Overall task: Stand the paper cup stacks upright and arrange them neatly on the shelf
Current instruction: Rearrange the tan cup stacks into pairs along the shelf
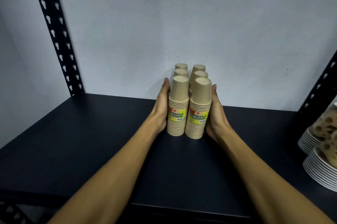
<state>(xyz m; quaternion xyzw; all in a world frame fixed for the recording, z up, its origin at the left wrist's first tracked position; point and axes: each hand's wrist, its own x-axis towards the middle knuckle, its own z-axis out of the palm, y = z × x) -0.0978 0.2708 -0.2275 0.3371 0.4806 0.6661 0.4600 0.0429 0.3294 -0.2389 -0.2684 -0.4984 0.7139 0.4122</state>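
Six stacks of brown paper cups (188, 103) are standing upright, bottoms up, in two rows of three on the dark shelf (91, 141), near the pale wall (182, 23). The two front stacks are touching each other and are wearing yellow labels (177, 115). The left hand (161, 107) is lying flat and open against the left side of the left row, and the right hand (216, 112) is pressing open-palmed against the right side of the right row. At the right edge, stacks of white plates (321, 167) are sitting on the same shelf, well apart from the cups. Black perforated uprights (54, 32) are standing at both sides.
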